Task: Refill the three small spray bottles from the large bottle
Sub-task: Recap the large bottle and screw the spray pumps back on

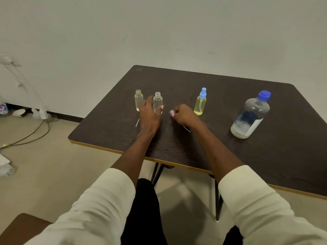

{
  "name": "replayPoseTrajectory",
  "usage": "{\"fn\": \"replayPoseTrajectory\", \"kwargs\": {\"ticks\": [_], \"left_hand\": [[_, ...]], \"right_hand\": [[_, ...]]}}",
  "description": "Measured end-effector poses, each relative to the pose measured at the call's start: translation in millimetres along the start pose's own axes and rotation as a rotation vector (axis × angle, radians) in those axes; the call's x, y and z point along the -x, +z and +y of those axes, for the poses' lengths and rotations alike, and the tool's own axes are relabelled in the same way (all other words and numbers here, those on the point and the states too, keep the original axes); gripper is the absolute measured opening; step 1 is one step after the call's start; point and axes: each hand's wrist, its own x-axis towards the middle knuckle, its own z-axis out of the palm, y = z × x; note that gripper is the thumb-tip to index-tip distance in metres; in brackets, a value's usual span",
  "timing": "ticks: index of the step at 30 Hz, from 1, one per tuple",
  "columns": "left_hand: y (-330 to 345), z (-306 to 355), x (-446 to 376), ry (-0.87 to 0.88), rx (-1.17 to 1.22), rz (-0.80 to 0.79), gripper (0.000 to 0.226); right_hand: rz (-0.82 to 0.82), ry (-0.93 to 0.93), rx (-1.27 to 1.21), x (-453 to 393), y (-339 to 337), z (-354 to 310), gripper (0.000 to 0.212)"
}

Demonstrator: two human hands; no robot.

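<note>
Three small clear bottles stand on the dark table (212, 89). The left bottle (138, 100) and the middle bottle (157, 101) are uncapped. The right small bottle (200, 103) holds yellowish liquid and wears a blue spray top. My left hand (149, 114) wraps round the base of the middle bottle. My right hand (183, 114) pinches a purple spray top (171, 113), whose thin tube trails back under the hand. The large bottle (250, 115), blue-capped and nearly empty, stands at the right. Another thin tube (137, 122) lies left of my left hand.
The table's near edge (113, 150) has a yellow rim. On the floor at left lie cables (31, 133), a bowl (19, 113) and other clutter. A brown surface (21, 228) shows at the bottom left.
</note>
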Motion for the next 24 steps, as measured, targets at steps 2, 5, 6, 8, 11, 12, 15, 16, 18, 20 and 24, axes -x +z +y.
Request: {"fn": "replayPoseTrajectory", "kwargs": {"ticks": [2,5,6,8,11,12,15,16,18,20,24], "left_hand": [[0,2,2,0.015,-0.014,-0.023,0.040],[-2,7,6,0.026,-0.008,-0.042,0.039],[-3,8,8,0.035,-0.007,-0.045,0.039],[-4,11,11,0.062,-0.020,-0.060,0.040],[-5,14,17,0.112,-0.034,-0.100,0.042],[-6,16,19,0.132,-0.034,-0.111,0.043],[-7,18,23,0.163,-0.030,-0.140,0.046],[-8,19,24,0.164,-0.026,-0.149,0.046],[-9,20,25,0.169,-0.012,-0.153,0.046],[-9,20,25,0.170,-0.003,-0.154,0.047],[-9,20,24,0.152,0.001,-0.177,0.048]], "right_hand": [[0.005,0.007,-0.033,6,-2,4,0.027],[0.052,0.012,-0.107,17,-7,10,0.020],[0.064,0.023,-0.133,21,-9,12,0.016],[0.102,0.035,-0.204,27,-13,15,0.012],[0.299,-0.041,-0.408,37,-21,9,0.007],[0.390,-0.076,-0.498,40,-26,4,0.009],[0.631,-0.204,-0.660,48,-42,-12,0.016],[0.683,-0.259,-0.708,51,-47,-17,0.018],[0.742,-0.355,-0.807,55,-55,-28,0.020],[0.744,-0.414,-0.876,58,-60,-37,0.022],[0.674,-0.447,-0.917,59,-58,-46,0.022]]}}
